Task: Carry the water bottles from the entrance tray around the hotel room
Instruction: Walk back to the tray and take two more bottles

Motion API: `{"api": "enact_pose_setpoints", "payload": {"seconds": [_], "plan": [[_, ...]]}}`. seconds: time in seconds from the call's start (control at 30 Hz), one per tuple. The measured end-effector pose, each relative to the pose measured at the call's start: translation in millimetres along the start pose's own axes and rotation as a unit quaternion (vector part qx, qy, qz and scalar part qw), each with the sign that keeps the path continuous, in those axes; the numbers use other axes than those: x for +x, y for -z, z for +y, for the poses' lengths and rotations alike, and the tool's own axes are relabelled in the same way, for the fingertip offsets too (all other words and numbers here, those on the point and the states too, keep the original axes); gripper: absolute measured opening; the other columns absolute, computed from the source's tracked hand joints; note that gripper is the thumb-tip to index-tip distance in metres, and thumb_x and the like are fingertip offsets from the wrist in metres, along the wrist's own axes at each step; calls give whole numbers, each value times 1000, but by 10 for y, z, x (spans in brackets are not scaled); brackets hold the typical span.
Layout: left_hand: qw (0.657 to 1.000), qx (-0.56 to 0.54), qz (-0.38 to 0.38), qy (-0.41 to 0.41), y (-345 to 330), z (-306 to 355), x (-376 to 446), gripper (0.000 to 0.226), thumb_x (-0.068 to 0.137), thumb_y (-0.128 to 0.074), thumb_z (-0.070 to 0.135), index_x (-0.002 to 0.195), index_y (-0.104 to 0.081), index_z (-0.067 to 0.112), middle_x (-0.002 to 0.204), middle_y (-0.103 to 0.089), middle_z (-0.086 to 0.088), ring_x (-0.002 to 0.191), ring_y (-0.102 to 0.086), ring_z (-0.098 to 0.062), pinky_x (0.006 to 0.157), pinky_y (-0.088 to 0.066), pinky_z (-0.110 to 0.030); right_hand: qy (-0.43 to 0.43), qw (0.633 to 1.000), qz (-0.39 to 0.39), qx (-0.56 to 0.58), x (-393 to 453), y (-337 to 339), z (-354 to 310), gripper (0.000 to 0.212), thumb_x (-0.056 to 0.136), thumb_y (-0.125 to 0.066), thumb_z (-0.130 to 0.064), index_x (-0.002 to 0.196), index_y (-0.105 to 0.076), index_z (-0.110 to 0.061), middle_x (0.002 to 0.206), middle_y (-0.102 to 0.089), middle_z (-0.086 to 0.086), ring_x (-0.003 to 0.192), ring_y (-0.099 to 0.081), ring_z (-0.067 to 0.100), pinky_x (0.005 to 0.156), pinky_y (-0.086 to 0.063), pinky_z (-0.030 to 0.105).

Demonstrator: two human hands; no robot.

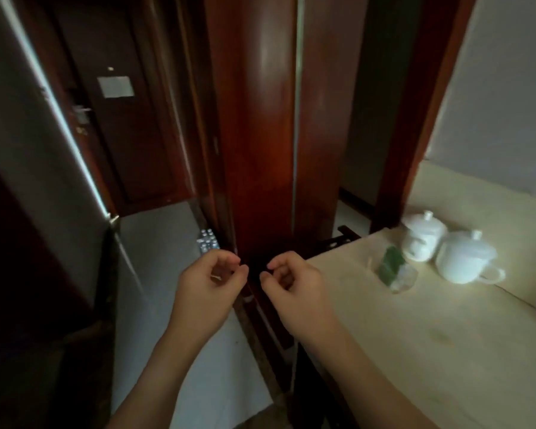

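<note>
A pack of several small water bottles (207,240) with pale caps stands on the grey floor against the foot of the dark red wooden column (257,134). My left hand (209,281) hovers just in front of and above the pack, its fingers loosely curled and holding nothing. My right hand (291,281) is level with it to the right, also loosely curled and empty, in front of the column's dark base. The two hands are a short gap apart. No tray is visible under the bottles.
A cream table (430,335) at the right carries two white lidded cups (464,258) and a glass with a green packet (395,269). The dark entrance door (115,119) lies ahead at the left, beyond a grey floor passage (155,258). A pale wall edge (37,134) flanks the left.
</note>
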State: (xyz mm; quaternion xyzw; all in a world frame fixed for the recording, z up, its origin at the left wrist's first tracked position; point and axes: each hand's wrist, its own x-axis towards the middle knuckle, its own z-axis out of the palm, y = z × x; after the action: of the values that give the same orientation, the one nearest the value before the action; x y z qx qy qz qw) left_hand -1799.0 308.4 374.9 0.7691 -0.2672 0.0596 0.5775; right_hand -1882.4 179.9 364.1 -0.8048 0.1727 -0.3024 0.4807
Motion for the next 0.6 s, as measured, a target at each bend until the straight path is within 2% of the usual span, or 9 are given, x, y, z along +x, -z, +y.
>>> {"api": "enact_pose_setpoints", "payload": {"seconds": [0.1,0.17,0.3,0.43,0.6], "plan": [[997,23,60,31,587,-336,166,14,80,-76,14,78,-68,25,67,-67,5,61,-60,-2,58,-47,-12,31,998,-55,6,250,-657,-189,11,81,-72,-24,86,-64,-21,62,-58,-8,58,-55,4,59,-47,24],[994,35,95,42,936,-531,317,13,78,-77,16,79,-68,25,71,-69,5,61,-60,-3,61,-49,-18,37,995,-88,20,451,-1050,-329,12,79,-73,-23,88,-64,-21,65,-60,-8,58,-56,4,62,-49,26],[987,37,144,58,1516,-909,709,12,79,-76,18,80,-67,26,75,-68,7,63,-59,-5,63,-47,-18,50,991,-106,58,904,-1750,-581,15,79,-76,-18,88,-64,-21,68,-61,-8,56,-55,2,59,-47,18],[987,43,141,64,1897,-1179,1118,9,80,-75,19,83,-68,24,76,-67,7,65,-59,-5,63,-48,-19,49,991,-103,66,1294,-2254,-689,16,79,-76,-18,86,-63,-25,69,-62,-8,57,-56,-1,59,-45,13],[988,45,134,70,2165,-1500,1643,13,79,-76,17,82,-67,26,80,-69,8,69,-62,-7,66,-49,-21,31,992,-104,56,1740,-2738,-694,16,79,-76,-19,86,-63,-24,71,-63,-7,57,-56,0,61,-48,18]]}}
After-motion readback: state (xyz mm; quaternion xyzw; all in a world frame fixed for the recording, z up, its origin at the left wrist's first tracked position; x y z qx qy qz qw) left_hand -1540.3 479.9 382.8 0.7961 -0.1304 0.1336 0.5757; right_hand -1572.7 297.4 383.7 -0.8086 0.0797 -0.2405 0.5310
